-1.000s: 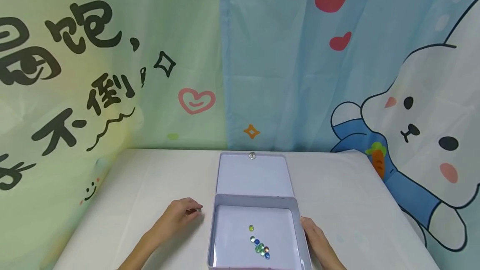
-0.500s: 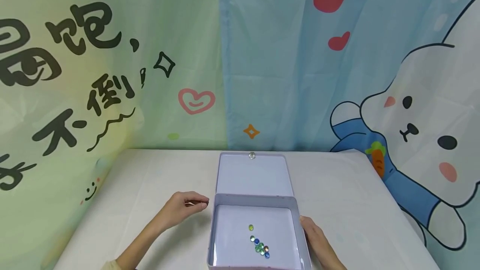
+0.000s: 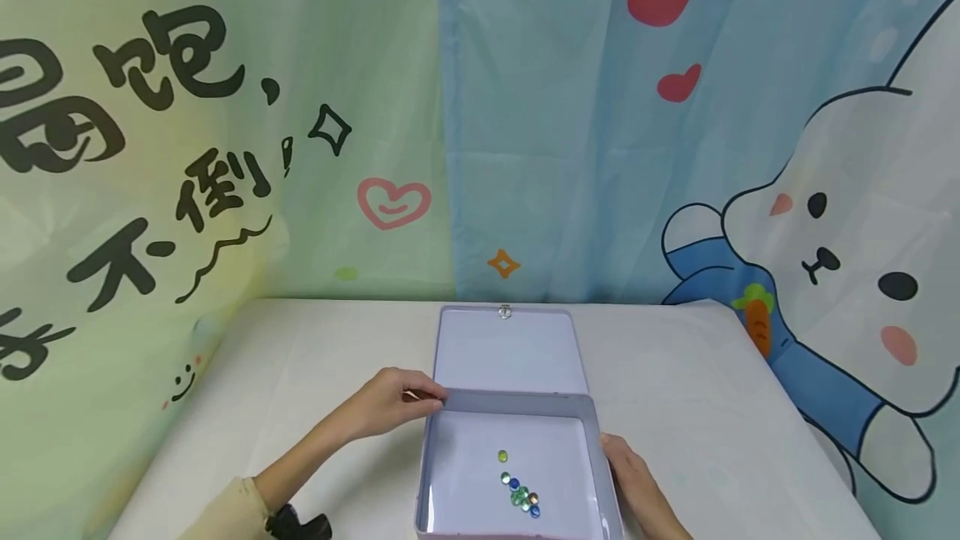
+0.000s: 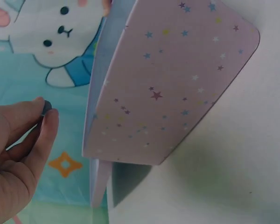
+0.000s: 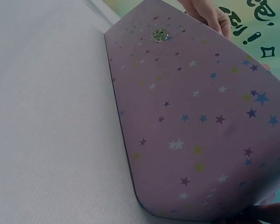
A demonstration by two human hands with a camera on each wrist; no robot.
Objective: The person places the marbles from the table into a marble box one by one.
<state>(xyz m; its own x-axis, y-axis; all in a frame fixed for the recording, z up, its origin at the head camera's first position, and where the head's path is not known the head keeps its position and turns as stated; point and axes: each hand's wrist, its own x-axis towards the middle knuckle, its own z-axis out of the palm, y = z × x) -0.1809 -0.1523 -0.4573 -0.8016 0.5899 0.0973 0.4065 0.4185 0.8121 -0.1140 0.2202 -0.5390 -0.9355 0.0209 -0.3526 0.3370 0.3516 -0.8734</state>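
A hinged box (image 3: 592,473), lilac inside and pink with printed stars outside, stands with its lid (image 3: 510,348) laid back. Several small shiny glass beads (image 3: 514,484) in green, blue, amber and clear lie on its floor. My left hand (image 3: 393,402) is at the box's far left corner, fingertips near the rim. In the left wrist view, its thumb and finger pinch a small dark rounded bead (image 4: 47,107). My right hand (image 3: 641,486) rests against the box's right outer wall; most of its fingers are hidden in the right wrist view.
The box stands on a white-covered table (image 3: 690,390). Behind it hangs a printed curtain (image 3: 525,148) with hearts, lettering and a rabbit. A metal clasp (image 3: 505,312) sits on the lid's far edge. A dark device (image 3: 300,523) is at my left wrist.
My left hand has moved right and away from me, from the table beside the box to its far left corner. The right hand, box and beads inside stay put.
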